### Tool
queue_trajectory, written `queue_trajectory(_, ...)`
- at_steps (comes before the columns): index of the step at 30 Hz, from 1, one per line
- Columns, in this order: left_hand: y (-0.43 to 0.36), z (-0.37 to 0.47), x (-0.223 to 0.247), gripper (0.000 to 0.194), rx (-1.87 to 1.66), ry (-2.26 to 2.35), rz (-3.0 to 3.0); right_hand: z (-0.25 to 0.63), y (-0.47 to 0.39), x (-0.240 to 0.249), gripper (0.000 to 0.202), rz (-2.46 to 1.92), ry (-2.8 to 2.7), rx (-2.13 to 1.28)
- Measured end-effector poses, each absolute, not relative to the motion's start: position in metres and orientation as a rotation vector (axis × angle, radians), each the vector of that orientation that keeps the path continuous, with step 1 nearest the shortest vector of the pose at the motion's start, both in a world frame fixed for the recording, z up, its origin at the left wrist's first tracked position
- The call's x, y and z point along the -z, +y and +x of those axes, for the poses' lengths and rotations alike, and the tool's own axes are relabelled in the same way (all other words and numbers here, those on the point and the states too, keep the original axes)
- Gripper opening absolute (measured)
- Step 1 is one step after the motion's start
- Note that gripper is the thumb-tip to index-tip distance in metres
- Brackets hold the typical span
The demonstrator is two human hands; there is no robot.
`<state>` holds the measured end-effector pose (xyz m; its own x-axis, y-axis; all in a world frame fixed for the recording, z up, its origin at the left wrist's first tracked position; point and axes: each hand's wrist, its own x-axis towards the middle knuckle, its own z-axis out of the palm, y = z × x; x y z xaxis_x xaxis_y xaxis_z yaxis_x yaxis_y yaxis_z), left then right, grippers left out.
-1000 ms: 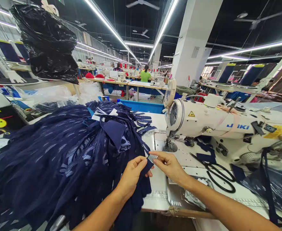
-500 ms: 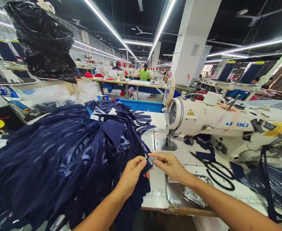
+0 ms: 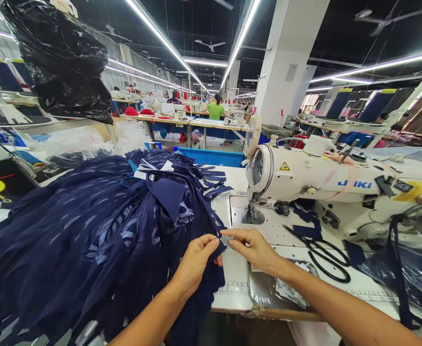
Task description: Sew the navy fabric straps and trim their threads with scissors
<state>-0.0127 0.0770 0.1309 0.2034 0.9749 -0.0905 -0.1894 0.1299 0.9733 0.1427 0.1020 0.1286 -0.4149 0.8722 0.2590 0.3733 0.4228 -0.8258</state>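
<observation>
My left hand [image 3: 198,259] pinches the corner of a piece of navy fabric [image 3: 211,283] between thumb and fingers, just in front of the sewing machine's bed. My right hand [image 3: 256,250] meets it at that corner, its index finger and thumb drawn close together around a small pale bit too tiny to name. The rest of the navy cloth hangs over the table edge below my left hand. To the left spreads a large heap of navy garments [image 3: 70,230] with light patterned parts, and some white strips [image 3: 153,168] lie on top.
A white sewing machine [image 3: 304,178] stands at the right. Black scissors [image 3: 328,259] and navy scraps [image 3: 306,226] lie beside its bed. A black plastic bag [image 3: 57,62] covers something at upper left. A person in green [image 3: 215,110] sits farther back.
Both hands stay in nearly the same place. The pale bit at the fabric corner now shows between my right fingertips rather than beside my left thumb.
</observation>
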Motion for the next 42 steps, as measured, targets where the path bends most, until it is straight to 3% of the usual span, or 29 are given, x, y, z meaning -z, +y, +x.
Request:
queue_trajectory(27, 0.081, -0.017, -0.123, 0.028, -0.972, 0.927, 1.059, 0.159, 0.109, -0.136, 0.031, -0.809, -2.259, -0.94)
queue_trajectory(36, 0.086, -0.018, -0.122, 0.028, -0.922, 0.833, 1.002, 0.163, 0.112, -0.147, 0.03, -0.603, -2.499, -0.771)
queue_trajectory(42, 0.087, -0.019, -0.122, 0.027, -0.916, 0.832, 1.027, 0.164, 0.106, -0.151, 0.031, -0.697, -2.529, -0.665)
